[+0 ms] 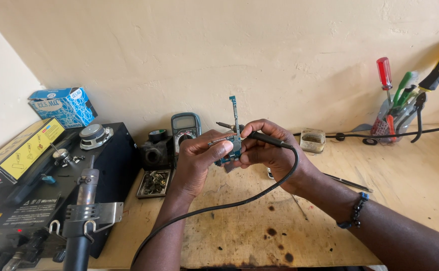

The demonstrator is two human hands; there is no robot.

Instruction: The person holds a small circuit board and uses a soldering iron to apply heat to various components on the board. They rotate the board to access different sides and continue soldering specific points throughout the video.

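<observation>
The left hand (197,158) is pinching a small blue circuit board (235,135) by its edges, upright just above the table (259,226), while the right hand (269,150) is closing around a soldering iron (259,138) beside it. The board is looking light, thin, stiff and fragile, so holding its bare edges seems safest.

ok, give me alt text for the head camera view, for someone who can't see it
Over a scorched wooden bench, a left hand holds up a small blue circuit board while the right hand holds a corded soldering iron at it. A multimeter stands behind, a black rework station at left, and screwdrivers in a holder at right.
</observation>
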